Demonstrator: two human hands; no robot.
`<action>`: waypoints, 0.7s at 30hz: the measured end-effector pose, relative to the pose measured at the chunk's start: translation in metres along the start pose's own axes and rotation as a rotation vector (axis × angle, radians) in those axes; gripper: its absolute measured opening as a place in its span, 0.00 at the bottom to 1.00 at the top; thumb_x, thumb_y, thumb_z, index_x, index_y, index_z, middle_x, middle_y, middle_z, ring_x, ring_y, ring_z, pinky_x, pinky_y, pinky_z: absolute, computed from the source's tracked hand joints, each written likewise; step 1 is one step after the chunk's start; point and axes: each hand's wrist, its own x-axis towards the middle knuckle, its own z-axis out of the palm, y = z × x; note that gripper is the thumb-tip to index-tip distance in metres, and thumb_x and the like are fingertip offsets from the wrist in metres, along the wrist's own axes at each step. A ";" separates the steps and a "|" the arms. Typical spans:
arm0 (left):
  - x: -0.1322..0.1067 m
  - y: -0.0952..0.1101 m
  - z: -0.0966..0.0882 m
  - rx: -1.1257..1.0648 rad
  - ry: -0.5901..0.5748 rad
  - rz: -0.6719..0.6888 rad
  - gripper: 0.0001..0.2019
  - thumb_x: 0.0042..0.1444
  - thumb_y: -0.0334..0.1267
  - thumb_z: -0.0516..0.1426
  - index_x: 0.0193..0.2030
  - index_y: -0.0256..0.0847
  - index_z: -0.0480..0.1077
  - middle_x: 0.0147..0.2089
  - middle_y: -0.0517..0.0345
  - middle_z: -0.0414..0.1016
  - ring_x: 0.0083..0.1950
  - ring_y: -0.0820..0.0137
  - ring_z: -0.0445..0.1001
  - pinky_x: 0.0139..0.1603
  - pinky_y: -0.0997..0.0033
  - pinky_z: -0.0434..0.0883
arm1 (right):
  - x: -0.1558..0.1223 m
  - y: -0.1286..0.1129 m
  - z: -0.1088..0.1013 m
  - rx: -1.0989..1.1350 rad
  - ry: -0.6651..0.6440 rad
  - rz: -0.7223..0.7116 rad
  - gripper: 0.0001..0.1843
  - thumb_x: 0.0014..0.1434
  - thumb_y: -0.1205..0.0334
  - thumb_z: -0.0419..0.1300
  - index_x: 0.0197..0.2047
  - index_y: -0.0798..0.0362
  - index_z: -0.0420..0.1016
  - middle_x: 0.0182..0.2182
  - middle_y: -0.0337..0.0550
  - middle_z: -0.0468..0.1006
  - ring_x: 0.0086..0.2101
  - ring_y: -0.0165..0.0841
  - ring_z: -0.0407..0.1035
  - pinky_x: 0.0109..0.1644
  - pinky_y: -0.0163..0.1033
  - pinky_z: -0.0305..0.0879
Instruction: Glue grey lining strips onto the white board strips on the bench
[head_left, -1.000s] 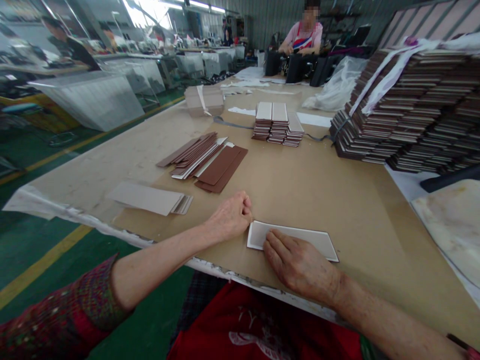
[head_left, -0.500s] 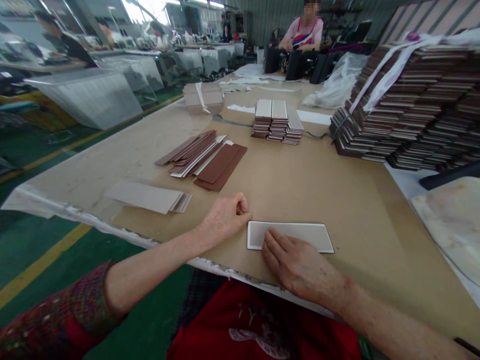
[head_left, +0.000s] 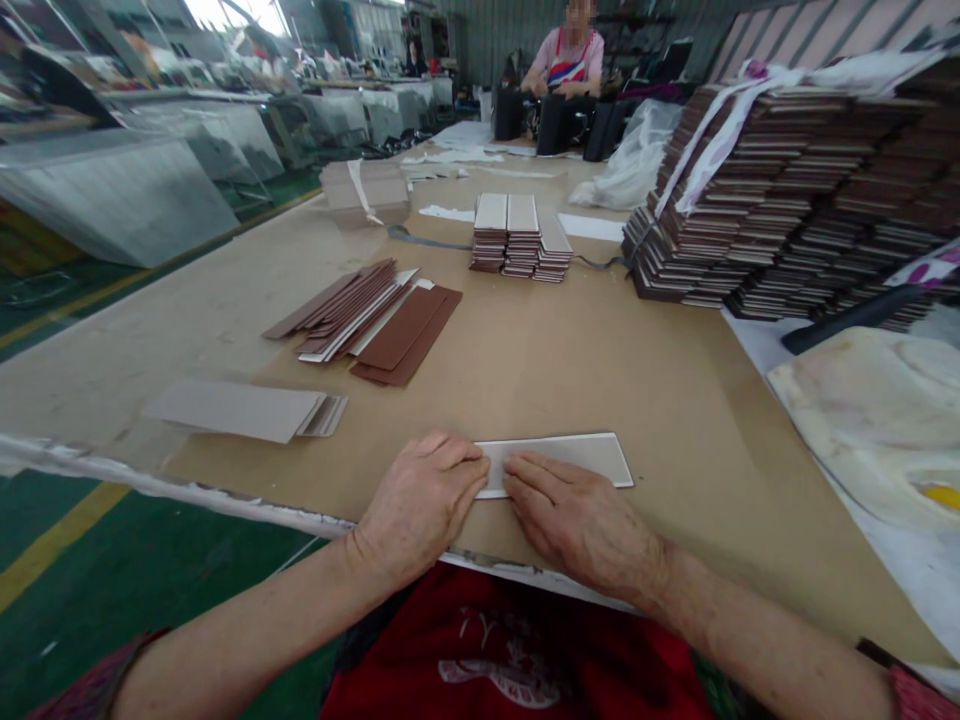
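Note:
A pale grey rectangular card with a dark edge [head_left: 570, 455] lies flat on the brown table [head_left: 675, 400] near its front edge. My left hand [head_left: 420, 500] rests on the card's left end, fingers stretched flat over it. My right hand [head_left: 577, 520] lies beside it, fingers flat and pointing left onto the same end. The two hands almost touch at the fingertips. Neither hand grips anything.
A fan of brown and white strips [head_left: 367, 320] lies left of centre, with a small pile of grey cards [head_left: 240, 410] nearer the front left. Short stacks [head_left: 517, 235] and a tall stack of cards [head_left: 787, 190] stand behind. A person [head_left: 566, 60] sits at the far end.
My left hand has gone from a loose fist beside the card to lying flat on its left end. The card and my right hand sit a little further left in view.

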 end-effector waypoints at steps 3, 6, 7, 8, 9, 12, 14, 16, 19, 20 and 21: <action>-0.001 0.001 -0.002 0.080 0.005 0.018 0.08 0.67 0.37 0.54 0.46 0.44 0.75 0.46 0.58 0.77 0.48 0.61 0.68 0.47 0.57 0.63 | -0.013 0.000 -0.006 -0.025 -0.004 0.099 0.16 0.68 0.65 0.54 0.54 0.63 0.75 0.55 0.54 0.76 0.55 0.42 0.70 0.62 0.50 0.70; -0.001 0.002 -0.003 0.098 0.022 0.030 0.07 0.67 0.37 0.55 0.47 0.45 0.75 0.46 0.60 0.77 0.49 0.62 0.67 0.48 0.57 0.62 | -0.030 0.004 -0.013 -0.065 -0.037 0.194 0.17 0.70 0.62 0.53 0.56 0.59 0.75 0.57 0.51 0.75 0.56 0.43 0.69 0.62 0.57 0.69; -0.002 0.002 -0.003 0.096 0.029 0.033 0.07 0.67 0.37 0.55 0.47 0.46 0.75 0.46 0.60 0.77 0.49 0.62 0.67 0.48 0.57 0.61 | -0.036 0.006 -0.014 -0.075 -0.049 0.211 0.17 0.70 0.62 0.52 0.57 0.59 0.74 0.58 0.50 0.74 0.58 0.43 0.68 0.63 0.59 0.67; -0.002 0.002 -0.003 0.093 0.036 0.034 0.07 0.67 0.37 0.55 0.47 0.46 0.75 0.46 0.61 0.77 0.49 0.62 0.67 0.48 0.57 0.61 | -0.042 0.009 -0.016 -0.082 -0.055 0.220 0.18 0.71 0.61 0.52 0.58 0.58 0.74 0.59 0.49 0.73 0.58 0.43 0.67 0.64 0.60 0.65; -0.002 0.002 -0.003 0.091 0.046 0.036 0.07 0.67 0.37 0.56 0.47 0.46 0.75 0.47 0.61 0.77 0.49 0.62 0.67 0.48 0.57 0.61 | -0.048 0.012 -0.018 -0.092 -0.058 0.229 0.18 0.71 0.61 0.51 0.58 0.57 0.73 0.60 0.48 0.72 0.59 0.42 0.67 0.66 0.60 0.63; -0.003 0.000 0.000 0.080 0.085 0.051 0.07 0.66 0.36 0.56 0.47 0.46 0.75 0.46 0.62 0.78 0.49 0.62 0.67 0.48 0.58 0.61 | -0.066 0.024 -0.022 -0.150 -0.061 0.261 0.19 0.72 0.61 0.50 0.61 0.56 0.71 0.61 0.44 0.70 0.61 0.40 0.64 0.69 0.60 0.56; -0.003 -0.002 0.002 0.075 0.104 0.059 0.07 0.66 0.37 0.56 0.47 0.46 0.75 0.46 0.63 0.78 0.49 0.62 0.67 0.48 0.58 0.61 | -0.074 0.030 -0.025 -0.197 -0.080 0.274 0.20 0.72 0.61 0.49 0.63 0.56 0.69 0.63 0.43 0.69 0.63 0.39 0.62 0.70 0.61 0.53; -0.004 -0.005 0.004 0.074 0.113 0.070 0.07 0.66 0.37 0.56 0.47 0.47 0.75 0.47 0.63 0.78 0.49 0.63 0.66 0.48 0.59 0.61 | -0.080 0.032 -0.027 -0.221 -0.108 0.271 0.20 0.72 0.62 0.48 0.64 0.56 0.67 0.63 0.41 0.67 0.64 0.40 0.59 0.70 0.62 0.52; -0.006 -0.008 0.006 0.075 0.126 0.103 0.07 0.67 0.37 0.56 0.48 0.47 0.74 0.48 0.62 0.78 0.50 0.63 0.66 0.48 0.60 0.61 | -0.083 0.034 -0.027 -0.206 -0.134 0.280 0.21 0.73 0.62 0.46 0.64 0.55 0.66 0.64 0.40 0.67 0.64 0.40 0.59 0.68 0.64 0.56; -0.006 -0.008 0.006 0.073 0.131 0.113 0.07 0.67 0.37 0.56 0.48 0.47 0.74 0.48 0.62 0.77 0.49 0.64 0.66 0.48 0.60 0.61 | -0.084 0.035 -0.026 -0.188 -0.142 0.295 0.21 0.73 0.62 0.45 0.64 0.54 0.66 0.64 0.40 0.67 0.64 0.40 0.60 0.67 0.65 0.57; -0.007 -0.009 0.007 0.070 0.132 0.117 0.07 0.67 0.37 0.55 0.47 0.47 0.74 0.47 0.62 0.77 0.49 0.64 0.67 0.48 0.60 0.62 | -0.086 0.037 -0.026 -0.166 -0.145 0.316 0.21 0.73 0.62 0.45 0.64 0.54 0.66 0.64 0.40 0.67 0.64 0.41 0.60 0.67 0.66 0.58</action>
